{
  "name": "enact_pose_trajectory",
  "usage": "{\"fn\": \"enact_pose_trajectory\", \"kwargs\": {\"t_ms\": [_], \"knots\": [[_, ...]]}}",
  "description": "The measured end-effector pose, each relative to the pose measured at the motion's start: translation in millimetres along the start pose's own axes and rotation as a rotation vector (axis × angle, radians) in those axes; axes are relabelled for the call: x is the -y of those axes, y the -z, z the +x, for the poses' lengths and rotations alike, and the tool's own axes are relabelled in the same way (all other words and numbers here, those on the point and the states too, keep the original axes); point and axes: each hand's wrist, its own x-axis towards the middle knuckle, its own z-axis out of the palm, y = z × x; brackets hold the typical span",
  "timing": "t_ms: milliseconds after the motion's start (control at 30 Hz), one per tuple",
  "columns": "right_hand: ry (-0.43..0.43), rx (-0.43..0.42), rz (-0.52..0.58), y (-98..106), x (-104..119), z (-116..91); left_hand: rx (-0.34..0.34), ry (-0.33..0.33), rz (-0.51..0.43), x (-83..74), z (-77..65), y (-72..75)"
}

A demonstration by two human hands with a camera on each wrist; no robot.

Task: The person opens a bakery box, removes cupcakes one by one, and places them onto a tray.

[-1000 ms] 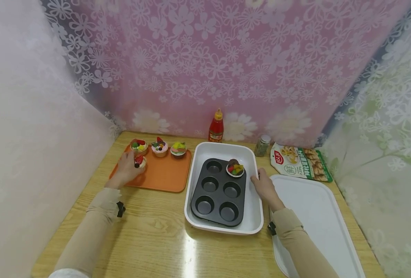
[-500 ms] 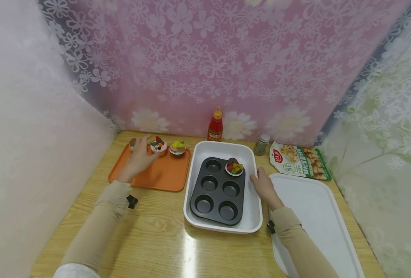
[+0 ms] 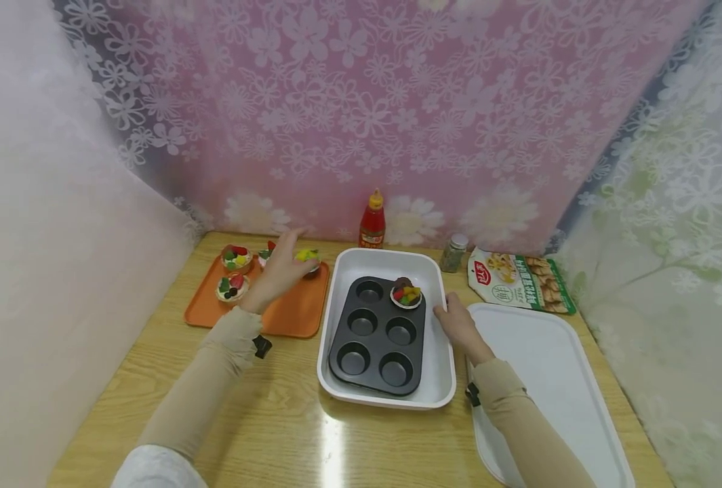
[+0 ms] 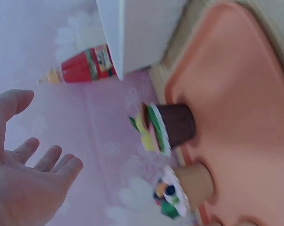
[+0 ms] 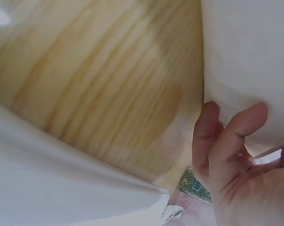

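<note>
My left hand hovers over the orange tray, its fingers spread and holding nothing. Just beyond it stand a yellow-topped cupcake in a dark cup and a pink-topped cupcake, both partly hidden in the head view. Two more fruit-topped cakes, one with a strawberry and one behind it, sit at the tray's left. My right hand grips the right side of a white rectangular pan, fingers against its outer wall. Inside lies a dark muffin tin; a fruit cupcake occupies its back-right cup.
Behind the pan stands a red sauce bottle with a yellow cap. A spice jar and a food pouch are at the back right. A white tray lies under my right forearm.
My left hand has let go of the strawberry cake, lifted off it and moved right and back toward the yellow-topped cupcake. My right hand stays on the pan; the head view has shifted slightly.
</note>
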Motion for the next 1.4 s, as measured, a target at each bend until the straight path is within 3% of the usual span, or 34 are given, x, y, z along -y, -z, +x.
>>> {"fn": "enact_pose_trajectory", "kwargs": {"t_ms": [500,667,767,1000,1167,1400], "knots": [[0.000,0.079,0.024,11,11,4,0.124,-0.068,-0.016,-48.8,28.9,-43.1],[-0.017,0.082,0.007,14,11,3,0.187,-0.080,-0.038,-63.6,37.0,-64.8],[-0.023,0.080,0.008,14,11,2,0.227,-0.074,-0.004,-69.4,42.0,-80.6],[-0.025,0.068,0.034,12,11,1,0.283,-0.064,0.071,-78.8,50.8,-110.9],[-0.027,0.069,0.042,11,8,4,0.291,-0.054,0.067,-78.8,56.2,-124.4],[-0.032,0.069,0.021,13,6,2,0.310,-0.083,0.140,-76.5,56.7,-141.4]]}}
